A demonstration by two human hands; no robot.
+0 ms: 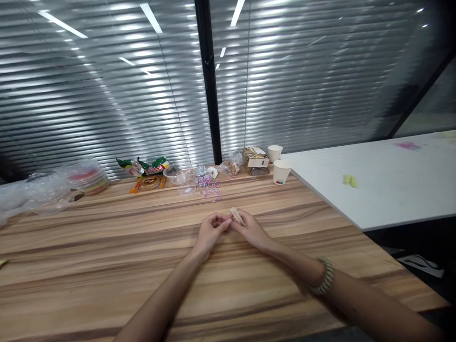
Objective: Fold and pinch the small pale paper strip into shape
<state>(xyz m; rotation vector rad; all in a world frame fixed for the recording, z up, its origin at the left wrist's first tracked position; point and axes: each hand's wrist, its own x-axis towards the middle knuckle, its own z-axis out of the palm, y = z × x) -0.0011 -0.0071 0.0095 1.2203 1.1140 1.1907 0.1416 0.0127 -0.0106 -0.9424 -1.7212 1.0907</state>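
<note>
Both my hands rest together on the wooden table [107, 256]. My right hand [251, 230] pinches a small pale wooden stick or clip [237, 215] between thumb and fingers. My left hand [210, 232] has its fingers curled, its fingertips meeting the right hand at that piece; whether it also grips the piece is unclear. A beaded bracelet [325, 277] sits on my right wrist. Several small pink and purple clips [213, 191] lie scattered on the table just beyond my hands.
Along the far edge by the blinds stand clear plastic containers [180, 175], snack packets [149, 168], a stack of coloured lidded tubs [87, 178], a small box [255, 157] and two paper cups [280, 171]. A white table [384, 185] adjoins on the right.
</note>
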